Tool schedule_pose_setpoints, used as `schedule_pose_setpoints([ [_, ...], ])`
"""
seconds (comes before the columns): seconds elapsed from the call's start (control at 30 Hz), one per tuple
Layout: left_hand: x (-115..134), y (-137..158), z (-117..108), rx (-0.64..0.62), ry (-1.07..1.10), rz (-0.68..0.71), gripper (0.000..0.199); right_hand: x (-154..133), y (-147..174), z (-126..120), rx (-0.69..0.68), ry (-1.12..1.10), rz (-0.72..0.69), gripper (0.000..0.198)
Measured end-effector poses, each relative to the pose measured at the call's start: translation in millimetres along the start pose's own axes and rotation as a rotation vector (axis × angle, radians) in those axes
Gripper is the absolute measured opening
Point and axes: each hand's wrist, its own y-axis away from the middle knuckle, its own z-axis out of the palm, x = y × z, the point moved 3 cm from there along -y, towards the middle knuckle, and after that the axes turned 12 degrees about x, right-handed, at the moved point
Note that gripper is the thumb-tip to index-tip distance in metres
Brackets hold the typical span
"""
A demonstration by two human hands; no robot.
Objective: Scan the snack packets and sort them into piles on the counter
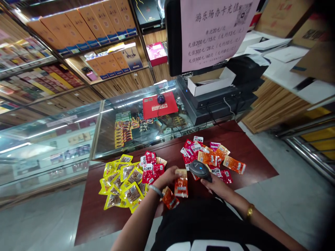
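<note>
In the head view my left hand (170, 175) pinches the top edge of an orange snack packet (181, 187) over the counter's near side. My right hand (215, 184) is closed around the handle of a dark barcode scanner (199, 169), whose head points left towards that packet. Under my left wrist lies another orange packet (170, 199). A heap of yellow snack packets (123, 181) spreads out to the left, with red packets (151, 167) beside it. Right of the scanner is a mixed pile of red and orange packets (209, 155).
The packets lie on a dark red wooden counter (96, 223). Behind it stands a glass display case (125, 101) with a red mat (170, 108) and a mouse (161, 99). A monitor back with a pink sign (211, 45) rises at the right, above a cash drawer (222, 101).
</note>
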Motion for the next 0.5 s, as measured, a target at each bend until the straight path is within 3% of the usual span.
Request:
schedule_pose_setpoints([
  [0.13,-29.4,32.3,11.2,0.025,0.028,0.025,0.058,-6.4,0.9,-1.3,0.024,0.012,-0.012,0.061],
  [0.27,-47.6,54.3,21.3,-0.028,0.089,-0.030,0.054,-6.7,1.3,0.4,-0.002,0.014,0.009,0.057],
  [0.5,-25.4,24.2,25.6,0.105,0.201,0.037,0.062,-9.2,3.0,7.8,-0.129,0.027,0.019,0.068],
])
